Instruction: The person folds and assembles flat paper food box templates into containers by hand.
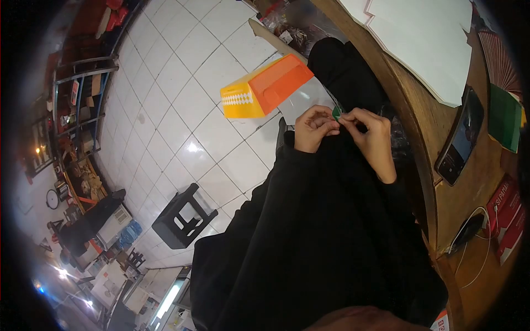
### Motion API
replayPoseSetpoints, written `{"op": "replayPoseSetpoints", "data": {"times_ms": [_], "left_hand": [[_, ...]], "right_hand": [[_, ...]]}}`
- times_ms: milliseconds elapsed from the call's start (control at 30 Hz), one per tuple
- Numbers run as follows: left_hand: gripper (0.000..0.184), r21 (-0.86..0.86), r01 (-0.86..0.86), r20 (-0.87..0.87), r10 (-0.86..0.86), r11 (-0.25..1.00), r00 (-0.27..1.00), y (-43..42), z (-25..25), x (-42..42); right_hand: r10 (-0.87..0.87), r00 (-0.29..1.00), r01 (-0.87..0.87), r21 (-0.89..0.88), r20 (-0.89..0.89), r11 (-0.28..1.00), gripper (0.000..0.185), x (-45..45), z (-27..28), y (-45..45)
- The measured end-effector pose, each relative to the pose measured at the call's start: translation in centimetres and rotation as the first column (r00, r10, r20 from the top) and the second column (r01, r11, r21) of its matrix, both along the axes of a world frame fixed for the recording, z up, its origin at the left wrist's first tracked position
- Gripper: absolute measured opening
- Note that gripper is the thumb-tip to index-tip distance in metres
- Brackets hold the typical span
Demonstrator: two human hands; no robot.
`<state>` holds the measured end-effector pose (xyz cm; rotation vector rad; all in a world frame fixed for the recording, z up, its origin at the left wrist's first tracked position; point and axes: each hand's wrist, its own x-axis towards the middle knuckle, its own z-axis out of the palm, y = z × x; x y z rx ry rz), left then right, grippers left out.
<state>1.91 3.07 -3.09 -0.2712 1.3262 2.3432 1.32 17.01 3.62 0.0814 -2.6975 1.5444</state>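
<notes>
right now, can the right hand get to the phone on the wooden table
Likely yes: the phone lies uncovered on the wooden table and nothing seems to block the right hand, though it is busy with a small green piece.

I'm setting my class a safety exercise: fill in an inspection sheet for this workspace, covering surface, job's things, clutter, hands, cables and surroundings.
Surface: wooden desk on the right.
Job's things: small green piece at the hands; yellow-orange box beyond them, its support unclear.
Clutter: phone, paper and red packaging on the desk.
Hands: right hand pinches the green piece; left hand curls beside it, its grip unclear.
Cables: white cable looping by the red packaging.
Surroundings: tiled floor, black stool.
</notes>
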Motion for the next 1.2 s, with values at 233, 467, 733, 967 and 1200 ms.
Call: {"op": "replayPoseSetpoints", "data": {"times_ms": [233, 467, 733, 967, 1200], "left_hand": [[0.022, 0.020, -0.022, -0.021, 0.022, 1.000, 1.000, 0.1, 0.3, 0.2], [0.032, 0.115, -0.056, -0.048, 0.061, 0.992, 0.997, -1.5, 1.7, 0.5], [0.016, -0.820, -0.316, -0.401, -0.084, 0.477, 0.912, -6.3, 1.5, 0.6], [0.024, -0.452, -0.449, -0.295, 0.346, 0.771, 0.891, -11.1, 1.9, -2.8], [0.018, -0.158, -0.439, -0.291, 0.383, 0.884, 0.876, -10.4, 2.1, -4.5]], "right_hand": [[0.043, 0.998, -0.040, -0.051, 0.047, 0.998, 0.018, 0.7, -0.5, 0.0], [0.050, 0.968, -0.050, 0.007, -0.247, 0.999, 0.028, -0.3, -2.8, -2.0], [-0.050, 0.995, 0.018, -0.332, -0.089, 0.943, 0.022, -7.0, -4.4, -6.7], [0.337, 0.920, -0.389, -0.372, -0.198, 0.843, 0.062, -7.1, -6.4, -10.8], [0.199, 0.881, -0.343, -0.288, -0.430, 0.894, 0.041, -6.7, -6.4, -9.8]]}}
